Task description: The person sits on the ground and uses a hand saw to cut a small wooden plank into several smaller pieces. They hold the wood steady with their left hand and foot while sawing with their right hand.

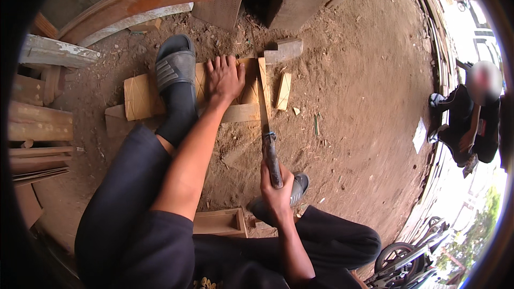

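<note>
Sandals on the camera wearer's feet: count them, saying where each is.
2: left sandal on the yellowish plank; right sandal partly hidden behind the right hand.

Daylight fr. R, blown out there; ground [369, 112] med.-bright, soft shadows; fisheye bend, blk corners.

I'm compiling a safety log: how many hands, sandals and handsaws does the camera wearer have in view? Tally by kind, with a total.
Hands: 2 (left hand, right hand)
Sandals: 2 (left sandal, right sandal)
Handsaws: 1 (handsaw in the right hand)
Total: 5
</note>
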Action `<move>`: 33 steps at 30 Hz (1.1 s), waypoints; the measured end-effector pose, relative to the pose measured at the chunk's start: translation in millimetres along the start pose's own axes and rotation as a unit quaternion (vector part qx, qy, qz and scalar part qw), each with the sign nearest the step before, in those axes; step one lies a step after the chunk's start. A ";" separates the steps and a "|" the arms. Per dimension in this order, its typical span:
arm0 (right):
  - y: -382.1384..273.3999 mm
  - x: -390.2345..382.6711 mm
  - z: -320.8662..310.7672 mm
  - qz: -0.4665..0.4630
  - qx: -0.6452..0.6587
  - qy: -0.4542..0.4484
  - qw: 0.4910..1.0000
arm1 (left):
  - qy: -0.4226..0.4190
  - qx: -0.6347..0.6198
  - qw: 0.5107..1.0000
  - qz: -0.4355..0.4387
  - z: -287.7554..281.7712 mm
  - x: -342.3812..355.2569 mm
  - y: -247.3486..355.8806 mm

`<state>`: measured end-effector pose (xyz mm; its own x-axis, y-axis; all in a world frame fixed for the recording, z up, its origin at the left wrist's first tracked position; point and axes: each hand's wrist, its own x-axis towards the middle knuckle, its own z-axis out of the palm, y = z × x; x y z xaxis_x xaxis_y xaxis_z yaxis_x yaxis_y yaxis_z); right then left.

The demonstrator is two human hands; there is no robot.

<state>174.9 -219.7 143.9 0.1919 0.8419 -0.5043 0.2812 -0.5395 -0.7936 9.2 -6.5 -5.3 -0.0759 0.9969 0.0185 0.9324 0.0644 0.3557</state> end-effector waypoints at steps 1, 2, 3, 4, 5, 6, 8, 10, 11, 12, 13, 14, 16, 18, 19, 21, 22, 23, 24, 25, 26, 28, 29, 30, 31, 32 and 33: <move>3.8 -0.7 -4.7 0.007 0.001 0.000 1.000 | -0.006 0.003 1.000 0.005 -0.5 -3.9 3.4; -0.5 -10.0 -11.2 -0.006 0.021 0.013 1.000 | -0.004 0.012 1.000 0.002 -6.5 -5.1 -1.1; -5.5 -24.1 -18.1 -0.026 0.015 0.011 0.999 | 0.002 0.017 1.000 0.003 -9.4 -0.2 -3.1; -8.3 -45.8 -26.0 -0.041 0.006 0.009 0.999 | 0.034 0.025 0.999 0.008 -3.9 -0.6 -5.1; -5.8 -61.5 -32.0 -0.051 -0.003 0.012 0.999 | 0.030 0.028 0.999 0.009 -2.6 -1.0 -2.2; -2.1 -65.6 -33.0 -0.057 -0.029 0.000 0.998 | 0.027 0.031 0.999 0.010 -2.3 0.9 -0.8; -1.9 -50.0 -22.7 -0.034 -0.012 0.001 0.999 | 0.009 0.031 0.999 0.007 -4.3 2.0 1.9; -4.4 -18.1 -7.6 -0.027 -0.012 0.002 1.000 | 0.016 0.028 0.999 0.010 -3.7 0.6 2.4; -1.2 -13.4 -3.5 -0.023 -0.002 0.005 1.000 | 0.018 0.027 0.999 0.011 -2.3 -0.1 1.6; 1.3 -10.8 -0.5 -0.018 0.008 0.007 1.000 | 0.026 0.015 0.999 0.014 -1.1 0.0 0.9; 2.6 -10.7 0.6 -0.014 0.018 0.010 1.000 | 0.026 0.019 0.999 0.016 -0.1 -2.5 0.4; -0.5 -22.2 -5.9 -0.016 0.015 0.016 1.000 | 0.031 0.023 0.999 0.016 0.4 -4.0 -2.7; 2.1 -59.7 -20.6 -0.054 -0.009 0.015 0.998 | 0.039 0.027 0.999 0.017 0.5 0.2 -0.4; 3.3 -69.7 -26.3 -0.076 -0.017 0.014 0.997 | 0.040 0.052 0.998 0.019 0.5 1.7 2.5; 6.1 -60.7 -25.4 -0.051 0.003 0.014 0.999 | 0.041 0.064 0.997 0.020 0.4 1.6 4.2; -14.6 -11.9 -9.2 -0.005 0.055 0.014 0.998 | 0.042 0.058 0.997 0.023 -0.2 -0.1 1.3; -13.7 18.5 3.5 -0.010 0.049 0.008 0.999 | 0.043 0.054 0.997 0.024 -1.2 1.6 -1.2; -12.2 39.8 12.6 -0.016 0.041 0.006 0.999 | 0.044 0.046 0.998 0.024 0.2 1.8 -1.0; -10.9 31.7 12.2 -0.017 0.035 0.011 0.999 | 0.045 0.038 0.998 0.024 1.5 -1.2 -0.7; -12.0 10.5 7.0 -0.023 0.027 0.007 0.999 | 0.046 0.031 0.998 0.024 2.5 -0.8 -0.9; -12.0 -12.4 1.6 -0.030 0.021 0.006 0.999 | 0.045 0.033 0.998 0.025 1.6 -0.9 -4.2; 1.2 -49.3 -17.3 -0.049 0.000 0.013 0.999 | 0.055 0.024 0.998 0.028 3.0 -3.1 -2.2; -1.6 -54.8 -26.2 -0.059 -0.009 0.015 0.998 | 0.060 0.022 0.997 0.031 2.1 -3.1 -1.1; -2.9 -51.2 -29.3 -0.074 -0.004 0.020 0.997 | 0.059 0.026 0.997 0.031 1.1 -1.0 -0.4; -3.2 -39.2 -27.8 -0.063 0.035 0.027 0.997 | 0.058 0.029 0.997 0.031 -0.1 2.8 0.0; -5.8 -20.8 -22.4 -0.028 0.046 0.022 0.998 | 0.054 0.032 0.997 0.034 0.7 2.2 3.3; -5.7 0.9 -13.8 0.003 0.059 0.015 0.998 | 0.057 0.034 0.997 0.035 2.5 2.9 4.0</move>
<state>186.5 -216.1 152.6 0.2218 0.8369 -0.5005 0.1672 -0.5383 -0.8260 13.5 -3.2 -6.2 -0.0470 0.9878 0.1488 0.9581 0.0024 0.2863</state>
